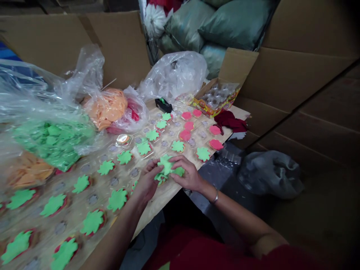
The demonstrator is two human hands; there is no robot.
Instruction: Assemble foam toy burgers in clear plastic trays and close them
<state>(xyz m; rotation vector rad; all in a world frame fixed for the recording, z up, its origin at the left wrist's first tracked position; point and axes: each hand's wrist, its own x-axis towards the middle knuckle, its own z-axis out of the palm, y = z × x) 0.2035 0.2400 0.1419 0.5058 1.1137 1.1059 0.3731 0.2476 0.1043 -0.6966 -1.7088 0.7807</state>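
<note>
My left hand and my right hand meet above the near edge of the table. Between their fingertips is a green leaf-shaped piece, thin and wavy-edged like a lettuce leaf. Another green piece shows under the right fingers, partly hidden. Just below the hands a further green-topped stack is half covered. Around them sit rows of small stacks in clear plastic cups, some topped with a green leaf piece, others with a pink disc.
Plastic bags of green pieces and orange pieces lie on the left of the table. A black tape dispenser and an open printed box with clear cups stand farther back. Cardboard walls the back; a grey bag lies at right.
</note>
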